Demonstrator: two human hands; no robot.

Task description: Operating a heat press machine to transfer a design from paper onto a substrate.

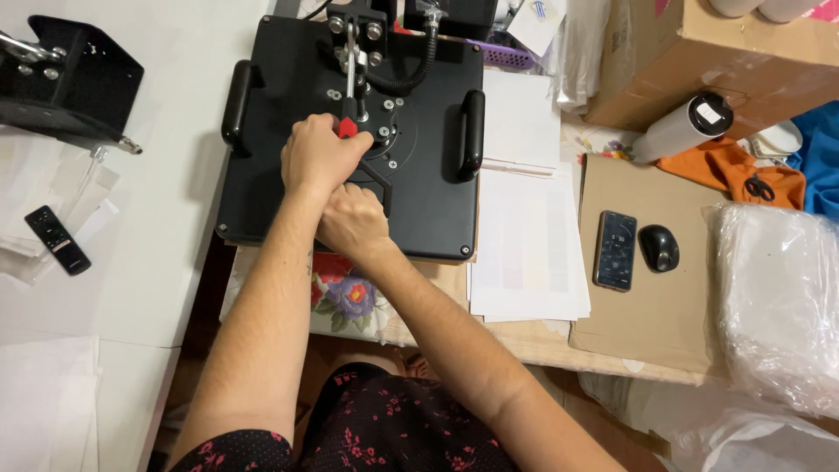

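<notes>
Cluttered white worktop [149, 218] carries a black heat press [350, 140]. Over its top plate, the left hand [319, 156] is clenched around the red-tipped lever [349, 125]; the right hand [351, 220], just below, looks closed on the same handle. Sweaty palms could slip, letting the lever snap. Right of the press lie papers [524, 253], a phone [615, 249] and a mouse [659, 247].

Lever handle [348, 128] mostly under left hand [319, 157]

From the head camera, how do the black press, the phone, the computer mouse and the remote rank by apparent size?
1. Black press, by far the largest.
2. Phone.
3. Remote, close to the phone in length but narrower; I would not rank these two firmly.
4. Computer mouse, smallest.
</notes>
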